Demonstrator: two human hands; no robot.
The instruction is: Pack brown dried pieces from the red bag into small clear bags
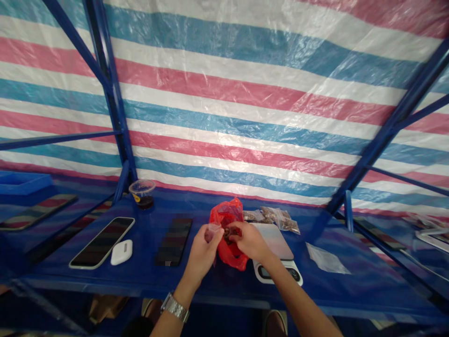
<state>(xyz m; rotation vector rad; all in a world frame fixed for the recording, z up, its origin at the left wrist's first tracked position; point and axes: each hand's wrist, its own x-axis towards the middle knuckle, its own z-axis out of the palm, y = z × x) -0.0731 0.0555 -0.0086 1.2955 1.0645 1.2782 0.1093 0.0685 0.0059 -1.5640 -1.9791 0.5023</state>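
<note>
My left hand (202, 249) is closed, pinching a small clear plastic bag (213, 230) by its mouth. Beside it my right hand (249, 239) is closed on some small brown pieces (232, 232) at the opening of a red plastic bag (228, 236). The red bag sits on the blue table (147, 274), partly against a white digital scale (277, 255). A metal watch (175, 306) is on my left wrist.
Several small filled clear bags (273, 216) lie behind the scale and an empty one (326, 260) to its right. On the left are two phones (101, 242) (174, 241), a white earbud case (121, 252) and a plastic cup with dark liquid (142, 193). Blue frame posts stand around.
</note>
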